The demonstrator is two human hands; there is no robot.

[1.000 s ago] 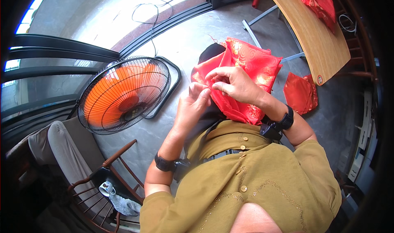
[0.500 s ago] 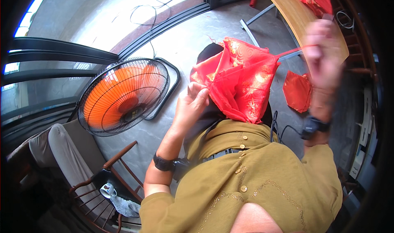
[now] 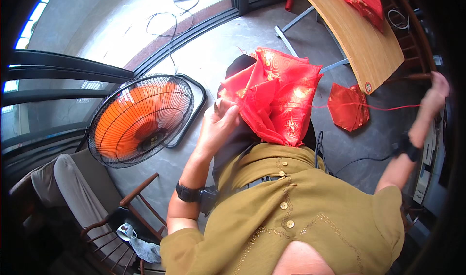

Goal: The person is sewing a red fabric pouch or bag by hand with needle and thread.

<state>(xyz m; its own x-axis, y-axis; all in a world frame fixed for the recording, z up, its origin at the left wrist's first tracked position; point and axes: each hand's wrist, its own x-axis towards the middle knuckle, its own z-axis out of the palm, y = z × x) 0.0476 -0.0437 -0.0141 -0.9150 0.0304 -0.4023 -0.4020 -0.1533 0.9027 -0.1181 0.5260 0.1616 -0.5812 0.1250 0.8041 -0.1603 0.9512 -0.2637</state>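
Observation:
A bundle of red cloth with gold patterns (image 3: pixel 291 95) lies over my lap, on dark trousers. My left hand (image 3: pixel 221 120) pinches its left edge, thumb against fingers. Far out to the right, my right hand (image 3: pixel 434 93) is closed on a thin red thread (image 3: pixel 388 108), which stretches taut from the cloth across the view. That hand is slightly blurred. Below the thread, a smaller stack of red satin (image 3: pixel 345 115) rests on the floor beside me.
An orange fan (image 3: pixel 126 124) stands at left by the glass sliding door (image 3: pixel 48 95). A wooden table (image 3: pixel 374 56) carrying red cloth (image 3: pixel 359 3) is at upper right. A wooden chair (image 3: pixel 141 187) stands lower left. A red spool (image 3: pixel 289 4) and loose cords are on the floor.
My right hand has swept from the cloth out to the far right, drawing the red thread long. My left hand stays pinched at the cloth's left edge.

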